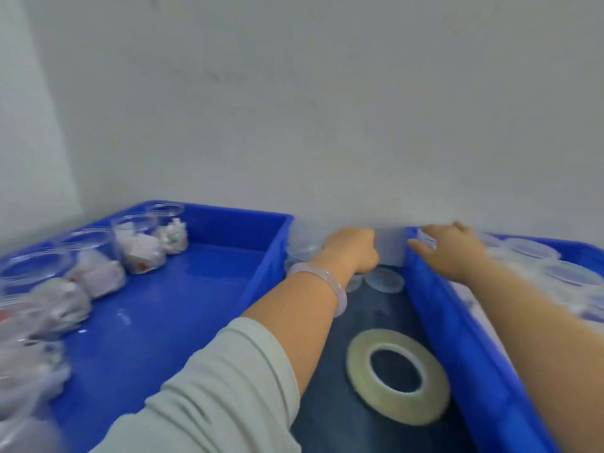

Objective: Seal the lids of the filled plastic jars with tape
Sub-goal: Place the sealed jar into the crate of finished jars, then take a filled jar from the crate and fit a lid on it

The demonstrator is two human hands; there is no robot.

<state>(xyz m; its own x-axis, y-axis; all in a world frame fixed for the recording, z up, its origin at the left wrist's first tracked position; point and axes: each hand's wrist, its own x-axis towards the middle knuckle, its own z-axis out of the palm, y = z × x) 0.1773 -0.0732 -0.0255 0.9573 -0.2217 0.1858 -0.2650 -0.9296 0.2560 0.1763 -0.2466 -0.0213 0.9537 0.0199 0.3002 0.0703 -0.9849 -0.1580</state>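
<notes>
My left hand (pixel 351 250) reaches into the gap between the two blue trays, with its fingers curled down onto a clear lid (pixel 355 283) on the dark table. Another clear lid (pixel 385 280) lies just to its right. My right hand (pixel 449 248) rests over the near corner of the right tray (pixel 464 338). A small clear piece (pixel 427 239) shows between its thumb and fingers, but blur hides the grip. A roll of clear tape (pixel 359 377) lies flat on the table, nearer to me. Several filled clear jars (pixel 139 246) line the left tray's left side.
The left tray (pixel 183 308) has a bare blue floor right of its jars. The right tray holds several lidded clear jars (pixel 536 251). A stack of clear containers (pixel 302 245) stands behind my left hand. A white wall rises directly behind the trays.
</notes>
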